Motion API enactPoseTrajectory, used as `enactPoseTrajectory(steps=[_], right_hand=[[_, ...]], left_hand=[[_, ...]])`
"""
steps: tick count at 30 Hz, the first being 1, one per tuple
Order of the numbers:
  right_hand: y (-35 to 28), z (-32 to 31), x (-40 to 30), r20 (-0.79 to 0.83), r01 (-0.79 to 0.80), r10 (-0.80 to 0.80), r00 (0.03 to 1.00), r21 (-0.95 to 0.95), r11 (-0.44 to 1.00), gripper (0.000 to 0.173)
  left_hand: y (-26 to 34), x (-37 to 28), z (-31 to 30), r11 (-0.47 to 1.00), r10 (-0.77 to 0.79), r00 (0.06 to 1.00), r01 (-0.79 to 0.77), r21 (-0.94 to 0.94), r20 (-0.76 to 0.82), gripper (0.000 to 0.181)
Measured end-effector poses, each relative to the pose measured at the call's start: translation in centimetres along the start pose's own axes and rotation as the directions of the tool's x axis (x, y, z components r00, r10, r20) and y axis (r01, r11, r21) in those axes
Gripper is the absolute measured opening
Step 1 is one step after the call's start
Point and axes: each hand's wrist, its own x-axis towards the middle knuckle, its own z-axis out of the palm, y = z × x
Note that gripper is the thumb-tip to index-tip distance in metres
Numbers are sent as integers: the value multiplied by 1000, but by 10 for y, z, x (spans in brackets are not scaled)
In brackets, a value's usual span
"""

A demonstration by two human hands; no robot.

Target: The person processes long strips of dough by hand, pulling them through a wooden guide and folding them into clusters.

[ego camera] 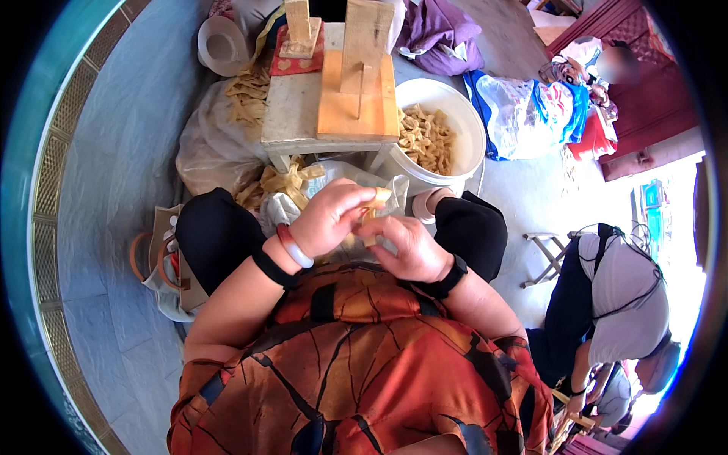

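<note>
My left hand (331, 213) and my right hand (410, 243) meet above my lap, with a yellowish-tan strip (375, 199) pinched between them that looks like tofu skin. The strip is looped or bent, and its lower part passes behind my right fingers. Loose strips of the same kind (293, 179) lie on a clear plastic bag between my knees. Beyond them, to the right, a white bucket (476, 136) holds many knotted tan pieces (424, 136).
A small table (290, 114) ahead carries a wooden board (358, 122) with an upright plank (367, 40). More strips (250, 94) top a plastic sack (207, 142) at left. A handbag (162, 261) stands by my left knee. Two people (625, 284) (580, 62) sit at right, near a folding stool (543, 259).
</note>
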Motion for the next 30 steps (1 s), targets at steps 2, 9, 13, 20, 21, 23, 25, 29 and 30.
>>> enactPoseTrajectory(steps=[2,9,13,20,21,23,25,29,30], right_hand=[[18,4,-4,-61,38,-48,997,-149,988,19],[49,15,-7,-56,44,-70,996,-371,927,13],[89,24,-12,44,-413,718,695,842,347,7],[82,31,-6,186,-536,680,710,768,350,13],[70,32,-2,90,-510,647,757,700,500,16],[52,29,7,-104,-492,495,863,55,869,27],[55,35,13,-247,-228,147,958,-341,912,29],[65,31,7,-323,-350,313,893,-61,935,21],[61,26,9,-308,-255,212,928,-109,961,21]], left_hand=[[-9,4,10,825,313,950,-265,500,-12,34],[-59,-24,16,563,-477,697,711,-422,536,27],[-64,-12,22,981,-171,981,178,-79,91,32],[-57,-13,13,889,55,998,-47,455,-4,21],[-61,-13,16,922,14,997,14,386,-70,19],[-65,-16,21,960,-132,982,161,231,-136,18],[-86,-23,33,894,-408,891,348,-283,-196,15],[-79,-19,16,294,-499,815,478,-828,294,17],[-78,-19,13,308,-490,824,470,-827,286,17]])
